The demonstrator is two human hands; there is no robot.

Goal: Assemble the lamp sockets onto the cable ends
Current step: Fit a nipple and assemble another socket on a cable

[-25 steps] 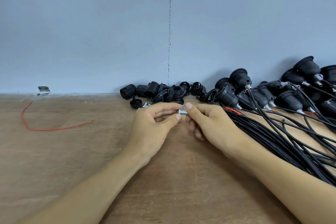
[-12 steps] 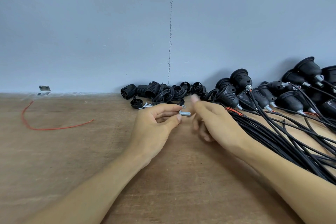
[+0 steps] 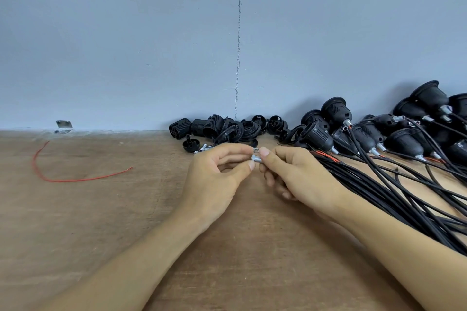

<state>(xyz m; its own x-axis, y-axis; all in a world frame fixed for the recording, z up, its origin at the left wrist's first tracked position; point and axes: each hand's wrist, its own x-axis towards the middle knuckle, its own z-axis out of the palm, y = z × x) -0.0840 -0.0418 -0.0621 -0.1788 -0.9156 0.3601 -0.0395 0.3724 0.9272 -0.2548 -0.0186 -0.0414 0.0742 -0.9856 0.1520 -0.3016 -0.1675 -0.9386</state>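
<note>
A person's left hand (image 3: 214,179) and right hand (image 3: 298,179) meet over a wooden table (image 3: 101,235), each pinching one end of a small metal fitting (image 3: 255,158) between thumb and forefinger, the other fingers loosely curled. Whether the silvery ring at the fitting's top is a separate piece is too small to tell. Behind the hands, loose black socket parts (image 3: 227,129) and a few spare metal tubes (image 3: 203,148) lie against the wall, while finished sockets (image 3: 316,134) sit on the ends of a thick bundle of black cables (image 3: 379,189) fanning out to the right. A stray red wire (image 3: 75,179) curls at far left. The work appears to be at the small-hardware stage, readying the fitting before it joins a socket. The next move likely calls for a steady twist or push, then reaching for a socket part and a free cable end
</note>
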